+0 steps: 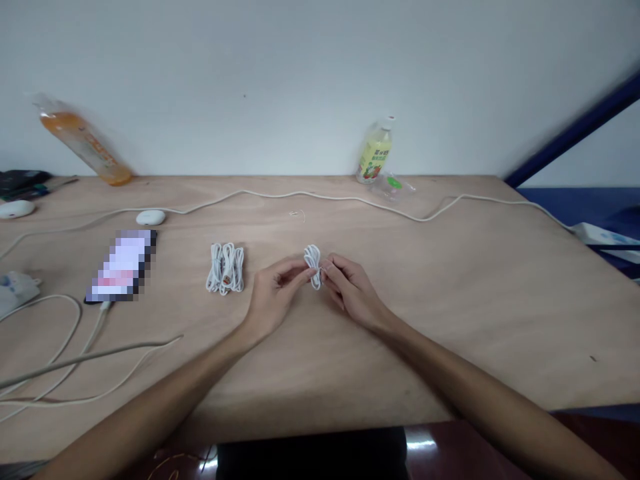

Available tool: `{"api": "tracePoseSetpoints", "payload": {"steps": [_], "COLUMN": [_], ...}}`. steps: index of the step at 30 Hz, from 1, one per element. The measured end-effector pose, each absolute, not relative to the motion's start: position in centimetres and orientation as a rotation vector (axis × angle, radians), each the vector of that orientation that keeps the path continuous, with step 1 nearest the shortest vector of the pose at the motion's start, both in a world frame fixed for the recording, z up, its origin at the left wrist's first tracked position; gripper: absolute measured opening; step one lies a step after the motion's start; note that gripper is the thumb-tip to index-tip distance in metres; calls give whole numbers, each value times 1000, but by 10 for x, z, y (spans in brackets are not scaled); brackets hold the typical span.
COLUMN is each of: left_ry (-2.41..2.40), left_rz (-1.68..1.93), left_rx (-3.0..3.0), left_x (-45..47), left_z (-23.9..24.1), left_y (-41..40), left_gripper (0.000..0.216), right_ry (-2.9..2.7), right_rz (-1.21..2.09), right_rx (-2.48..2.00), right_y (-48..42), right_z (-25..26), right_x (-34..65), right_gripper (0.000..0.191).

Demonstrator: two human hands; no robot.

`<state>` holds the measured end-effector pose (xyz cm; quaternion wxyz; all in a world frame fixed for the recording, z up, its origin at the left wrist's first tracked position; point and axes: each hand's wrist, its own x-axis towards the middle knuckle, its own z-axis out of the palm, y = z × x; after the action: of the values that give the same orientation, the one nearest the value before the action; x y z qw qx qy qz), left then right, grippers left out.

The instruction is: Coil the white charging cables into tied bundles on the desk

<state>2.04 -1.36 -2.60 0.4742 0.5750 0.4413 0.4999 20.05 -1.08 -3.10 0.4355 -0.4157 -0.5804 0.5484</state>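
Note:
A small white cable (313,257), coiled into a bundle of loops, is held upright just above the wooden table (450,300). My left hand (273,293) pinches the bundle's middle from the left between thumb and fingers. On the other side, my right hand (353,287) is closed, its thumb and forefinger pinching what looks like a thin twist tie at the bundle's waist. The tie itself is mostly hidden by the fingertips. To the left of my left hand, several similar coiled white cables (225,270) lie side by side on the table.
Thin white scraps (297,215) lie beyond the hands. A long cord (320,196) crosses the back. At left are a phone (123,263), a white case (151,217) and loose cables (90,358). An orange bottle (87,143) and a yellow bottle (376,155) lean against the wall.

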Motion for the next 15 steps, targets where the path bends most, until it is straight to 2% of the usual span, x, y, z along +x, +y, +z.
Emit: {"api": "tracePoseSetpoints", "payload": {"steps": [10, 15], "left_ry": [1095, 1094], "left_rz": [1261, 1253], "left_rx": [1470, 1456], "left_x": [19, 19], "left_z": [-24, -24], "left_y": [-14, -14], "left_gripper": [16, 16], "right_ry": [-1508, -1620], "right_rz": [1227, 1129], "right_rx": [-1050, -1076], "right_y": [-10, -13], "right_z": [-29, -26], "right_x": [203, 204], "right_gripper": [46, 35]}}
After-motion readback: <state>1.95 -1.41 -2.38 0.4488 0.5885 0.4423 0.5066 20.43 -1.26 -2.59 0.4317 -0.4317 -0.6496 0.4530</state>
